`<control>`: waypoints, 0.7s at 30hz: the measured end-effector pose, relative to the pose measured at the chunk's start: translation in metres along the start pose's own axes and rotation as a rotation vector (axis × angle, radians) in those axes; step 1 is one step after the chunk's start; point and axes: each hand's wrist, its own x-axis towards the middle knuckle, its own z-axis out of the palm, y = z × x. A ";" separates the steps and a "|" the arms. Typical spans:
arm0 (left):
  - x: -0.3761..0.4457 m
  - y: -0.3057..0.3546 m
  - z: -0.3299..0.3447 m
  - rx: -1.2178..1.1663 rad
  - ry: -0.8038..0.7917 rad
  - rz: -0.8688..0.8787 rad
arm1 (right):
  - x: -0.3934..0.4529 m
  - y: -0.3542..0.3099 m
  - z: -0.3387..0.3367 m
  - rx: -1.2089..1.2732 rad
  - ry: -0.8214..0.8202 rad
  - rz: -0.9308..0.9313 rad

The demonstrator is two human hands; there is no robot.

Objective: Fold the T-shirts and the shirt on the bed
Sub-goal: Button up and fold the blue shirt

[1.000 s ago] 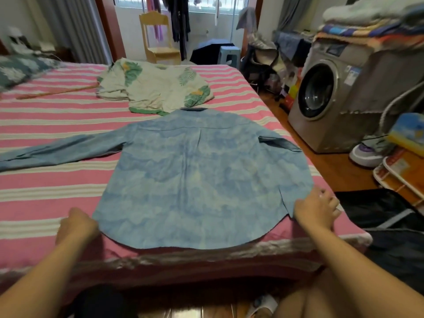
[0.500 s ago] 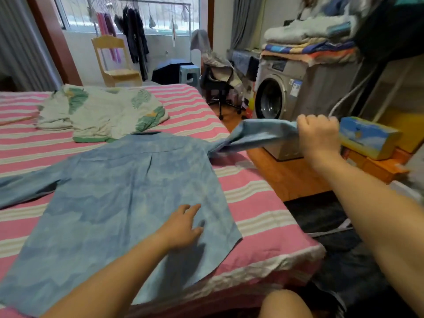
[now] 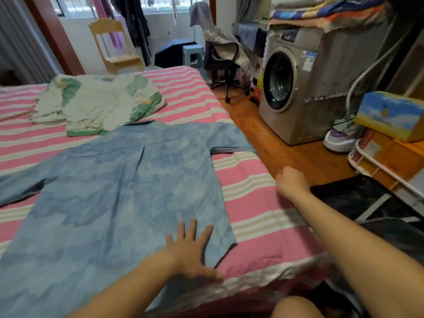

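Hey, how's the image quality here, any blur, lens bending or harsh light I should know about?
Head view: the window is bright behind the darker hanging clothes; wide-angle bending tilts the washing machine and curves the bed stripes; the blue shirt is sharp; the right hand looks slightly soft, the left hand clear.

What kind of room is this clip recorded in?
Most likely a bedroom at home that doubles as a laundry space: a bed with a striped sheet, a front-loading washing machine beside it, and clothes hanging at the window.
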 end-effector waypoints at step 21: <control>-0.187 -0.323 0.092 -0.758 0.590 -1.111 | -0.177 -0.033 0.093 0.362 -0.073 0.184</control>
